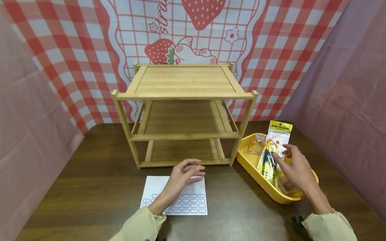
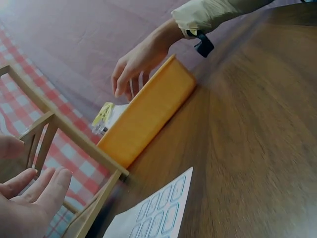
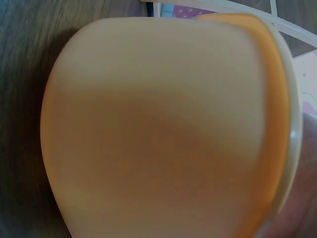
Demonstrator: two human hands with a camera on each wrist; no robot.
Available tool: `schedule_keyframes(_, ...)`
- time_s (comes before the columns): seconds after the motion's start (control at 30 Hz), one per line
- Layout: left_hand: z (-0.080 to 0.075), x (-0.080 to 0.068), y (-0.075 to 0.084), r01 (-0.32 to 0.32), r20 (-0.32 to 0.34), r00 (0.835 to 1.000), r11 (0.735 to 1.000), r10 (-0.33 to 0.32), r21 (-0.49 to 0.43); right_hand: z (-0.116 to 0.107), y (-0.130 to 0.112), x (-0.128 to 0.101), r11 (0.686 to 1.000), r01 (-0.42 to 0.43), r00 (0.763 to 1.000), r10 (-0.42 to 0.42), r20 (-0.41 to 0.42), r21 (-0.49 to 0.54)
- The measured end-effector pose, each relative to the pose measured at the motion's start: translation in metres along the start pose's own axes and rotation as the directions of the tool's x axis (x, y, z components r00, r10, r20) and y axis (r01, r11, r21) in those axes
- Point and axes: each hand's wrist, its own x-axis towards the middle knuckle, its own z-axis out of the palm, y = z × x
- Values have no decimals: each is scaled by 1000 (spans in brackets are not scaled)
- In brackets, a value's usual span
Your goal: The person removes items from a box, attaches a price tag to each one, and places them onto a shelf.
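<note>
Soft light fell on my bench (image 1: 241, 214) from above, leaving the lower shelves (image 1: 185, 117) shaded, with a pale sheen on the wood and glints on the plastic brush packet (image 1: 272, 159). My left wrist view washed out bright in its upper left corner. At my right wrist, the yellow tray (image 3: 158, 124) looked dim and blurred, a brownish shadow across it.

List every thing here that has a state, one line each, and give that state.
Left hand: raised above the label sheet, fingers relaxed, holding nothing
Right hand: over the tray, fingers loosely bent; contact unclear
Wooden rack: standing upright
Tray: upright, holding items
Brush pack: slanted in the tray; sealed or not, unclear
Perfume bottle: in the tray, stopper on
Label sheet: flat
</note>
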Motion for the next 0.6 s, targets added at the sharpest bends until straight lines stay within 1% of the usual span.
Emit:
schedule_keyframes(0.13, 9, 7, -3, 4, -7, 1000, 999, -4, -41, 0, 3, 3, 999, -42, 999, 42, 30, 4)
schedule_keyframes(0.27, 17, 14, -7, 17, 0, 1000, 996, -17, -92, 0, 5, 6, 997, -78, 996, 77, 48, 16)
schedule_keyframes(0.47, 28, 18, -13, 25, 23, 999, 989, -22, -148, 1, 6, 8, 993, -119, 992, 117, 49, 24)
schedule_keyframes(0.6, 35, 21, -16, 35, 24, 999, 984, -31, -177, 1, 6, 8, 990, -139, 990, 138, 30, 20)
